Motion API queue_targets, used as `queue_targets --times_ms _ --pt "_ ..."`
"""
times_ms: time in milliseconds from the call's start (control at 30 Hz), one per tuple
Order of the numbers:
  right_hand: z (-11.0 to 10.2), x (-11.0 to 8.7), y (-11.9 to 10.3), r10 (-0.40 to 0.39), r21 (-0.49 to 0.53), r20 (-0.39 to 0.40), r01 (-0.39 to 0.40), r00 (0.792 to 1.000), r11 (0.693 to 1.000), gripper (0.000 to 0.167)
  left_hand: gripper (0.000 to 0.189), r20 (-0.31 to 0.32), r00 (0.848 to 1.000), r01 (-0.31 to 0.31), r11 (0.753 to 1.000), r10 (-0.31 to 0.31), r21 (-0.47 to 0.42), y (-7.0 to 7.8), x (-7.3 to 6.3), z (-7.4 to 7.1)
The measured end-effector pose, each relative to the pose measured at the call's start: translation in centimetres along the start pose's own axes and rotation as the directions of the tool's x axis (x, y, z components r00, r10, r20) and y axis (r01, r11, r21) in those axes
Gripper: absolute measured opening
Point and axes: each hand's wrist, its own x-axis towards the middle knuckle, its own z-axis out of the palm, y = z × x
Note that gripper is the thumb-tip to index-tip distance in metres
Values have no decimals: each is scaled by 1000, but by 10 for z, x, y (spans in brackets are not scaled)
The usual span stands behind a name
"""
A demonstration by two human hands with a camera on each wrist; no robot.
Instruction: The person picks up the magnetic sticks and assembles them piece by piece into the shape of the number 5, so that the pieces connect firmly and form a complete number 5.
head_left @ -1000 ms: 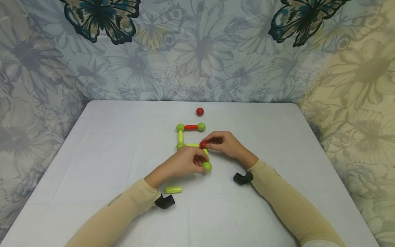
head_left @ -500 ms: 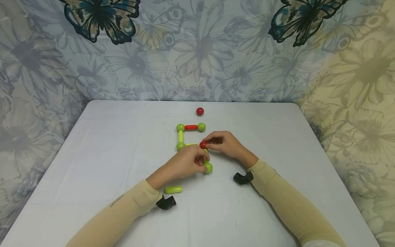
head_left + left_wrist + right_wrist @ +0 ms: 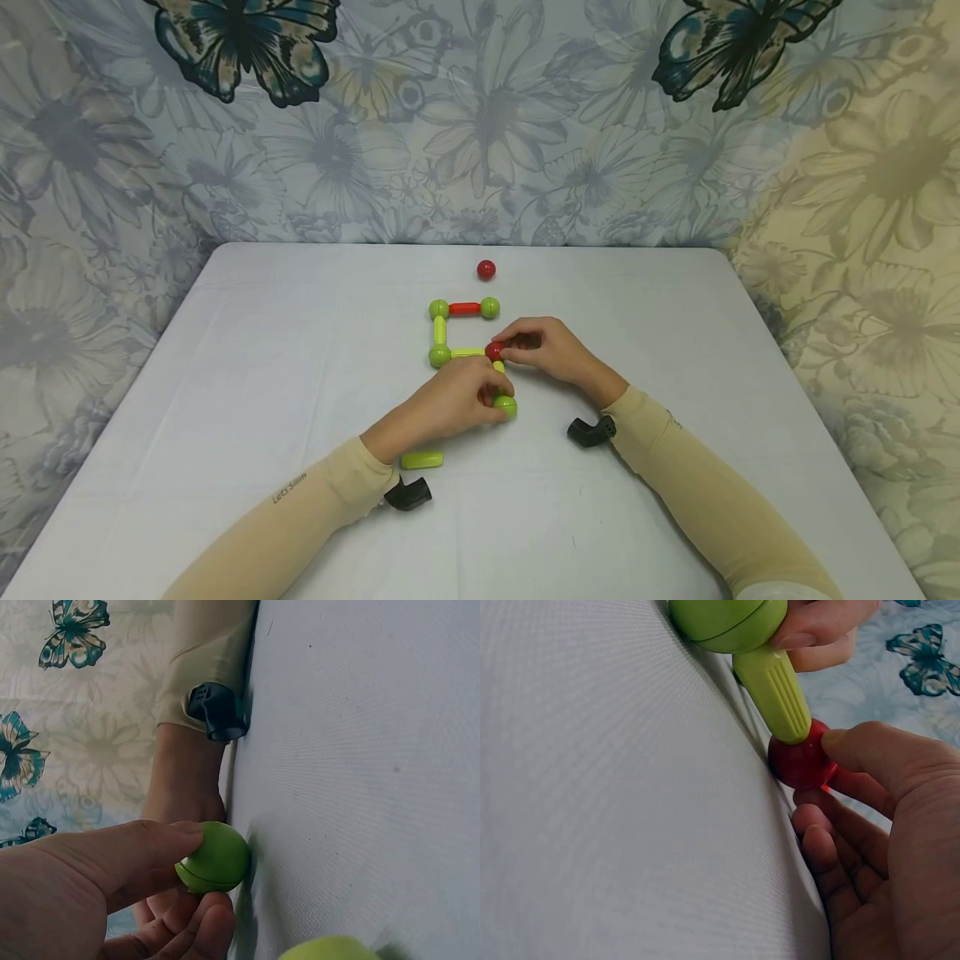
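Note:
My left hand (image 3: 457, 393) pinches a green ball (image 3: 217, 859) at the near end of a chain of balls and sticks. A ribbed yellow-green stick (image 3: 776, 694) runs from that ball to a red ball (image 3: 802, 759), and the head view shows the hand covering part of it. Between thumb and fingers, my right hand (image 3: 551, 350) grips the red ball. Another yellow-green stick (image 3: 467, 352) leads left from it to a green corner ball (image 3: 439, 357). From there an upright stick (image 3: 439, 331), a further green ball (image 3: 438, 309), a red stick (image 3: 464, 308) and an end ball (image 3: 490, 307) follow.
A loose red ball (image 3: 486, 269) lies behind the chain. One loose yellow-green stick (image 3: 422, 460) rests beside my left wrist. The white-covered table (image 3: 637, 517) reaches back to a wall (image 3: 487, 183) with flower-patterned covering.
My left hand has shifted slightly right, and the green ball in its fingers has moved a little the same way. My right hand stays put on the red ball.

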Motion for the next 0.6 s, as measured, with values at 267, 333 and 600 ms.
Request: queue_targets --times_ms 267,333,600 --pt "0 1 0 3 -9 1 -3 1000 1000 21 14 2 1000 -10 1000 10 17 1 0 -1" --pt "-1 1 0 4 -12 2 -4 1000 1000 21 14 6 1000 -6 1000 6 20 1 0 -1" --pt "-1 0 0 -1 -12 3 1 1000 1000 21 17 33 999 13 1000 -13 12 2 -2 -4"
